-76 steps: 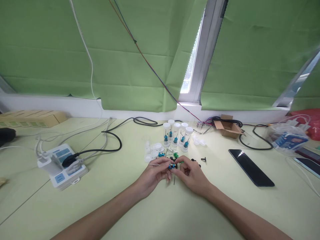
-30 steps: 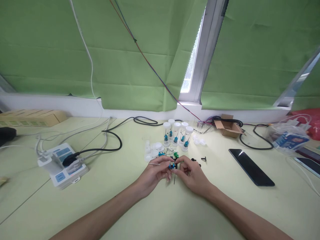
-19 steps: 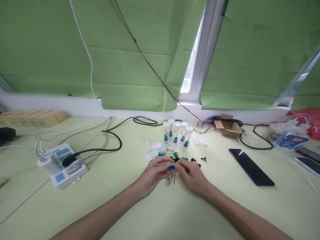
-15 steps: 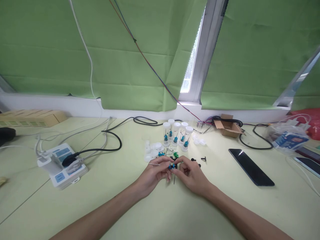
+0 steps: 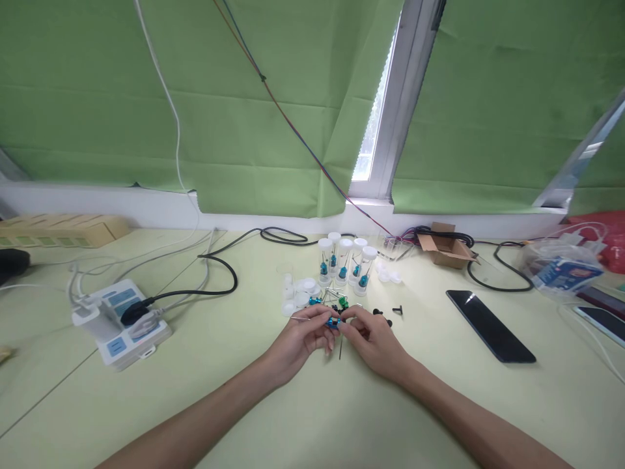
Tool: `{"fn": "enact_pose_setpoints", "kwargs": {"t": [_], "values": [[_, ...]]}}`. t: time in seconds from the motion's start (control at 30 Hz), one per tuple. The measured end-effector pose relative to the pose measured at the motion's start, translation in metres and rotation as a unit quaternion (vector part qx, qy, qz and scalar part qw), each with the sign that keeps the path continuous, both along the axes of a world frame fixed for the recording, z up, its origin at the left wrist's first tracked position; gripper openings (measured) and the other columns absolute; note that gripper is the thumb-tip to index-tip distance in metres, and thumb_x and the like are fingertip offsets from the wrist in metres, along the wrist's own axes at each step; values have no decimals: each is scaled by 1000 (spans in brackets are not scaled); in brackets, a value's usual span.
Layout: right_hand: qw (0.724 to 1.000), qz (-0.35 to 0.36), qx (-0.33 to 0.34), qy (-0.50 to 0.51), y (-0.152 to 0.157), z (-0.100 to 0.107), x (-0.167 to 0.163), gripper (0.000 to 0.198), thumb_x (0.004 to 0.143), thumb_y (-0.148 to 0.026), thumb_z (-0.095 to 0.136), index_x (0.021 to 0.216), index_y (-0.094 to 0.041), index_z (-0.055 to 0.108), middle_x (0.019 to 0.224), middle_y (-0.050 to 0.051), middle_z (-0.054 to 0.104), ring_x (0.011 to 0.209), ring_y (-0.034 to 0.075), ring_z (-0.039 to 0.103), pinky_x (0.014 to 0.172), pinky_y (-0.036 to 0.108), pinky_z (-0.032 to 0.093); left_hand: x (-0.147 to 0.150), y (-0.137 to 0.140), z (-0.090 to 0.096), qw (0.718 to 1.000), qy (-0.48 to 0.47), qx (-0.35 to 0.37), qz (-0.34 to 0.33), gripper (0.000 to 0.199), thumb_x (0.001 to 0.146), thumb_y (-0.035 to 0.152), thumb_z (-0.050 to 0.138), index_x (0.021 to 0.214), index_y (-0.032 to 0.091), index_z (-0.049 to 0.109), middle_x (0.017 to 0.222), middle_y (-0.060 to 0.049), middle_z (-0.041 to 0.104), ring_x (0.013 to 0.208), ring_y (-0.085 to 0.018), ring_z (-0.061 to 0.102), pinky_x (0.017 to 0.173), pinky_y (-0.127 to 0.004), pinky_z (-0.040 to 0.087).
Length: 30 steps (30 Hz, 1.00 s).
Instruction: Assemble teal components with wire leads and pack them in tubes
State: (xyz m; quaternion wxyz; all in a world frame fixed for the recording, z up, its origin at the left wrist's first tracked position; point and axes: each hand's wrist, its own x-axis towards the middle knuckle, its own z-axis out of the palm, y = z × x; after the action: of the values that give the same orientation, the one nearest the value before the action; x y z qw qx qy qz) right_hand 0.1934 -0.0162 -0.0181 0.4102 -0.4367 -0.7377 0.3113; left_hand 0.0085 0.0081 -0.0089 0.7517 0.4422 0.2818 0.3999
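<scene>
L hand + R hand close tog. over pale worktop, small blue part btwn them.
L hand is clamped on the small blue part, w/ a thin metal rod jutting from the hand's L side. R hand is at the part's R end; can't tell if it grips. Just beyond both hands: green part, then upright white-capped clear tubes. Black phone lies well to R of R hand.
</scene>
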Motion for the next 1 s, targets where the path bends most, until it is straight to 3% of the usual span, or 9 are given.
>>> {"fn": "enact_pose_setpoints", "kwargs": {"t": [0.07,0.23,0.37,0.5,0.57,0.67,0.73,1.0], "values": [[1000,11,0,8,0,0,0,16,92,-34,55,98,-19,53,53,-10,34,49,10,30,51,24,25,0,0,1,1000,-1,-1,1,16,85,28,67,90,12,66,69,-5,64,57,-14,59,57,-26,49],[1000,22,9,9,0,0,1,13,92,-32,55,94,-18,53,53,-10,34,49,9,30,50,24,25,0,0,1,1000,0,-2,-2,14,84,26,67,90,13,65,71,-5,66,56,-14,60,56,-26,48],[1000,12,11,-12,1,1,0,20,94,-30,50,80,-18,56,55,-7,38,52,10,32,52,25,26,0,1,-2,1000,0,3,-6,13,84,25,67,91,14,65,71,-5,65,57,-14,60,57,-26,49],[999,6,25,-23,3,0,0,35,97,-29,44,63,-18,47,58,-5,41,55,10,35,55,25,27,-1,1,-3,1000,3,3,-7,13,84,24,67,91,14,65,69,-5,65,60,-14,61,57,-25,49],[1000,-1,22,-19,3,-1,0,34,97,-30,43,66,-19,49,56,-6,38,53,10,33,54,25,27,-1,1,-2,1000,0,-2,-5,12,84,24,67,91,14,65,70,-5,65,60,-14,61,57,-25,49],[1000,-1,8,1,1,0,0,16,94,-33,52,88,-19,55,53,-9,36,50,10,32,51,24,26,0,1,0,1000,-5,-9,-2,12,84,24,66,90,14,65,72,-5,65,57,-14,60,56,-26,49],[1000,11,4,14,0,0,0,17,91,-33,57,99,-18,53,52,-11,37,48,10,32,50,23,26,0,0,1,1000,-6,-10,-2,13,84,25,66,90,14,65,72,-5,65,56,-14,60,56,-27,48],[1000,15,6,-4,1,1,1,17,94,-31,51,84,-18,57,53,-9,35,50,10,29,50,25,24,0,0,1,1000,-3,-6,-6,12,82,24,67,89,14,65,71,-4,64,56,-14,60,56,-26,48]]}}
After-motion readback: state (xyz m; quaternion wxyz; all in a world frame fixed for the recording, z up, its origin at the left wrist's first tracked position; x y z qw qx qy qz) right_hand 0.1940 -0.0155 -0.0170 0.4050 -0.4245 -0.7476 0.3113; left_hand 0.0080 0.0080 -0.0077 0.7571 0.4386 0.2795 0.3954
